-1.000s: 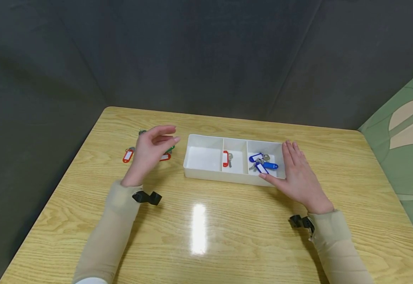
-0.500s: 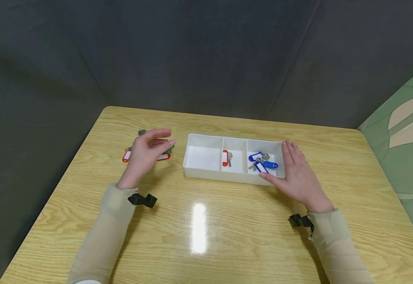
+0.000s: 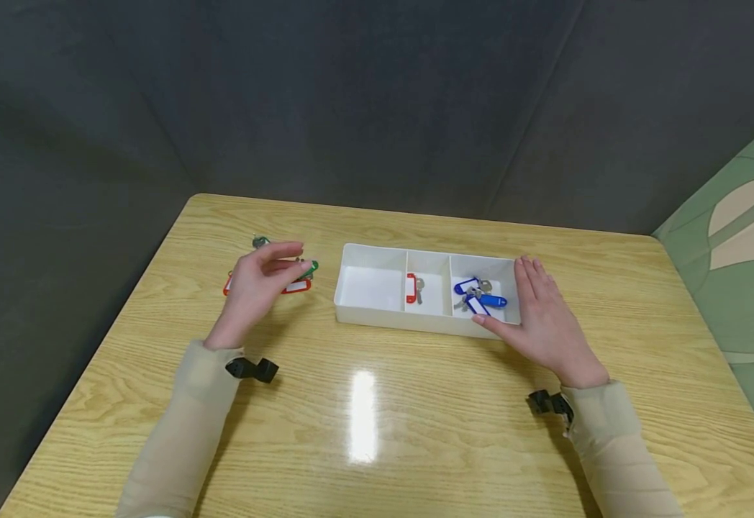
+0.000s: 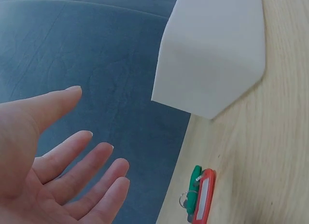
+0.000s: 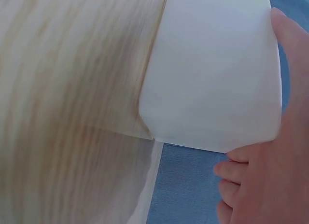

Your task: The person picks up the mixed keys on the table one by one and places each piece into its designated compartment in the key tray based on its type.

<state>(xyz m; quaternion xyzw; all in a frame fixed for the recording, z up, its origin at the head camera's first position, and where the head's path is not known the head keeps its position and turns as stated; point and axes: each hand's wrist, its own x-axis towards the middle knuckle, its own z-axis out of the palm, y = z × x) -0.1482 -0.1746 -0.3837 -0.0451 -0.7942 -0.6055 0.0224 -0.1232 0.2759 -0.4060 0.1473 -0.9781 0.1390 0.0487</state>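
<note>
My left hand [image 3: 254,288] hovers over a loose group of tagged keys on the left, thumb apart from the fingers and nothing held. Beside its fingertips lie a green key tag [image 3: 313,270] and a red key tag [image 3: 296,287]; both also show below the hand in the left wrist view. A white three-part box [image 3: 390,318] stands at centre. Against its right end rest the straight fingers of my right hand [image 3: 548,327], thumb on the front rim. The middle section holds a red-tagged key [image 3: 411,288]; the right one holds several blue-tagged keys [image 3: 493,301].
Another green-tagged key [image 3: 260,242] lies behind the left hand, and part of a red tag [image 3: 227,283] shows at its left. The wooden table [image 3: 325,403] ends at a dark cloth partition [image 3: 364,108] at the back.
My left hand has drifted left and slightly toward me, so more of the green tag shows beside its fingertips. The right hand and the box have stayed in place.
</note>
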